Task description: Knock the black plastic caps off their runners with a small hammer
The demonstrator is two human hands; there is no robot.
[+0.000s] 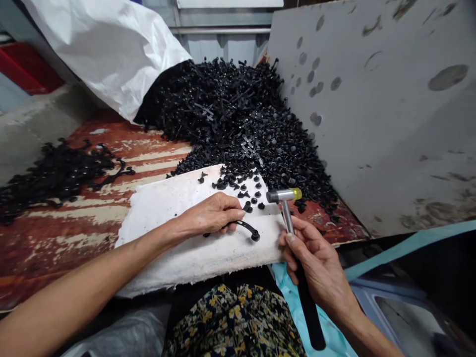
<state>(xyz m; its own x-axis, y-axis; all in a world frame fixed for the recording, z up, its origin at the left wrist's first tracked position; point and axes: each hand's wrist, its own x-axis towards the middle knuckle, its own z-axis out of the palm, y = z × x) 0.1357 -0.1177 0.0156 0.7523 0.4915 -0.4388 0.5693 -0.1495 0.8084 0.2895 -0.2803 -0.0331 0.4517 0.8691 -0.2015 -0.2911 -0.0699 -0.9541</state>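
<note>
My left hand (223,210) is closed over a white cloth pad (156,248). Beneath its fingers a curved black strip (245,226) with small holes lies on the pad, a round stud at its right end. At the fingertips is a small black stud (248,206); whether it is pinched or merely touched, I cannot tell. My right hand (310,250) grips a small two-faced mallet (285,195) near the top of its black handle. Its metal head has a dark face and a yellow one, held up above the pad's right edge. Loose black studs (255,201) lie scattered just beyond my left hand.
Behind the pad rises a big heap of black parts (230,104), some spilling from a white sack (111,54). More black strips (59,173) are piled at left on the worn red board (89,238). A grey stained panel (372,124) stands along the right side.
</note>
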